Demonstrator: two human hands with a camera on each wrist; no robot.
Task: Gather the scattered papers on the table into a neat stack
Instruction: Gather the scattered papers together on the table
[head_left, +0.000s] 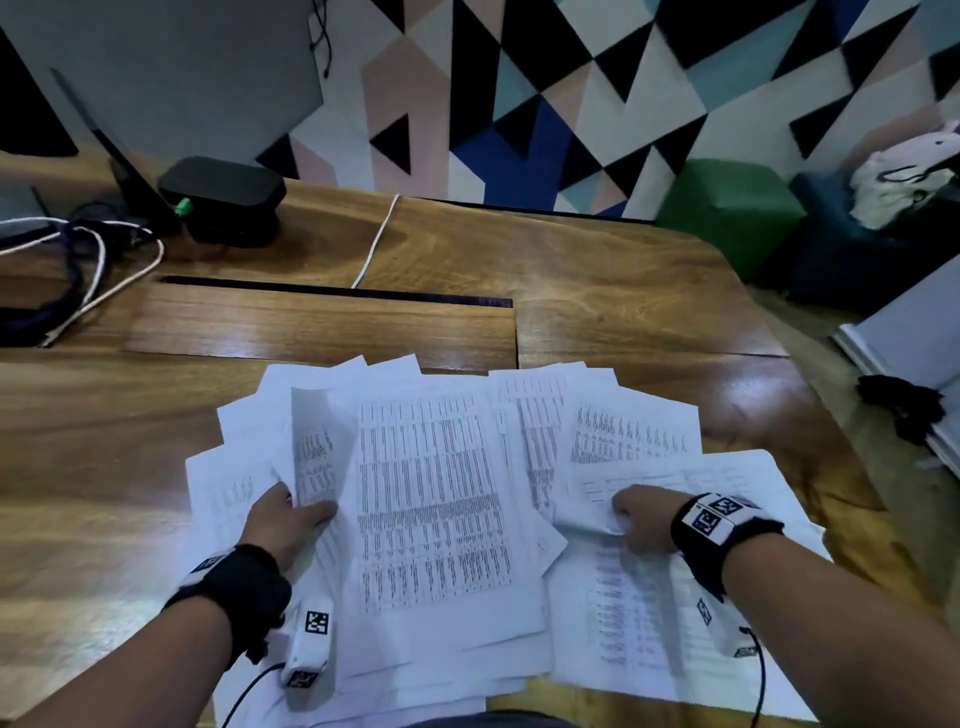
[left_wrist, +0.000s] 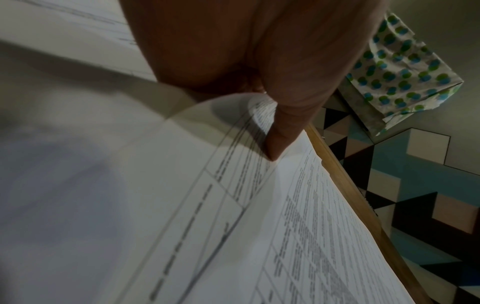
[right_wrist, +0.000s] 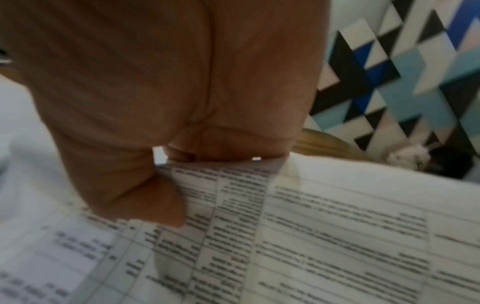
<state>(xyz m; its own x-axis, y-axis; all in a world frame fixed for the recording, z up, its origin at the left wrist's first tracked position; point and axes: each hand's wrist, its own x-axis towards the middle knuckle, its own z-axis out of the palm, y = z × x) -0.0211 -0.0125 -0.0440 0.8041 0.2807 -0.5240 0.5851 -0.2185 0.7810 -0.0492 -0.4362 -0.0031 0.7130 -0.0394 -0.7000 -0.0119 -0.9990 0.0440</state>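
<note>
While both hands are already in among the papers (head_left: 431, 499), the heap is nowhere near a stack: the printed sheets lie fanned and overlapping across the near part of the wooden table (head_left: 623, 291), with corners sticking out at every angle.

The left hand (head_left: 283, 519) has a curled sheet (head_left: 311, 452) pinched between thumb and fingers, its edge lifted and rolling over; the left wrist view shows the thumb (left_wrist: 280, 131) pressing down into that bend. The right hand (head_left: 641, 519) has its fingers curled round the bunched edge of another sheet (head_left: 675, 473) on the right side of the pile, and the paper is already wrinkling where it is gripped.

That is where I would worry. Thin sheets held by one edge crease or tear easily, and a hard squeeze on the right could leave a crumple that will not lie flat in a stack. The curl on the left could fold over and stay folded if other sheets are pushed onto it. Pulling either sheet sideways may drag the loose ones beneath it. Some pages reach close to the near and right edges of the table, so a quick sweep inward could just as well flick a few onto the floor.
</note>
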